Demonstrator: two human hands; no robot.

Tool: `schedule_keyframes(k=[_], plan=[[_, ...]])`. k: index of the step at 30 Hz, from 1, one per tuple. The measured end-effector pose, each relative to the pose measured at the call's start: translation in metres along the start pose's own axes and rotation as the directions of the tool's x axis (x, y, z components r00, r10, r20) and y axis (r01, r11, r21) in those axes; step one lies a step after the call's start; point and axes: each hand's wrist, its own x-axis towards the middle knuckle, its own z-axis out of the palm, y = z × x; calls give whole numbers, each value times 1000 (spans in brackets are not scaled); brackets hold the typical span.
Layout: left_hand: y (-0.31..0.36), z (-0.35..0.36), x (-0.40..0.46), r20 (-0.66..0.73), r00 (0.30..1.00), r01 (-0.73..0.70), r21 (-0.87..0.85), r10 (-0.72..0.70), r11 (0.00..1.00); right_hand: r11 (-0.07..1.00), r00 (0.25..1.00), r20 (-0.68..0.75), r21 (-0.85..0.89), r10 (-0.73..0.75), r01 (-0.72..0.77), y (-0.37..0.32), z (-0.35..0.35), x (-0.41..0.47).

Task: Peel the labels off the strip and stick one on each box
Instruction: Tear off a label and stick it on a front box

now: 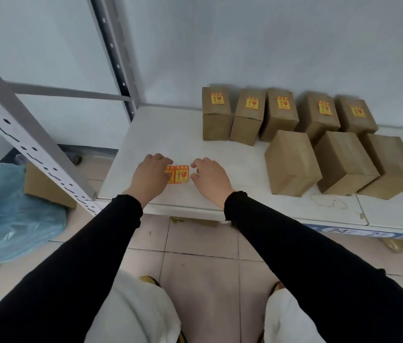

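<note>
A short strip of orange and yellow labels [180,174] lies flat on the white shelf [151,134], near its front edge. My left hand [149,175] covers the strip's left end with bent fingers and holds it there. My right hand [209,177] hovers just right of the strip with fingers loosely curled and holds nothing. Several brown boxes stand in a back row, each with a label on top, such as the leftmost one [216,112]. Three brown boxes in the front row show no label: left [290,162], middle [344,160], right [391,164].
A grey metal shelf upright [29,142] rises at the left. A blue plastic bag [10,209] and a cardboard box [44,186] sit on the tiled floor beside it. My knees are below the shelf edge.
</note>
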Motion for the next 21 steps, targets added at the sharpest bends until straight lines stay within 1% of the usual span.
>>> schedule_keyframes(k=[5, 9, 12, 15, 18, 21], plan=[[-2, 8, 8, 61, 998, -9, 85, 4, 996, 999, 999, -11, 22, 48, -48, -3, 13, 11], [1, 8, 12, 36, 999, -6, 65, 4, 998, 999, 998, -23, 12, 53, -53, -2, 20, 12], [3, 6, 13, 39, 999, 21, 42, -23, 999, 999, 999, -40, 23, 35, -34, -1, 22, 9], [5, 3, 15, 75, 992, 102, -42, -98, 994, 998, 995, -94, 50, 29, -25, -1, 20, 4], [7, -4, 16, 135, 971, 224, -214, -199, 951, 996, 988, -147, 88, 43, -30, -1, 18, 0], [5, -9, 16, 171, 962, 259, -333, -212, 907, 993, 985, -164, 109, 55, -38, -1, 17, 1]])
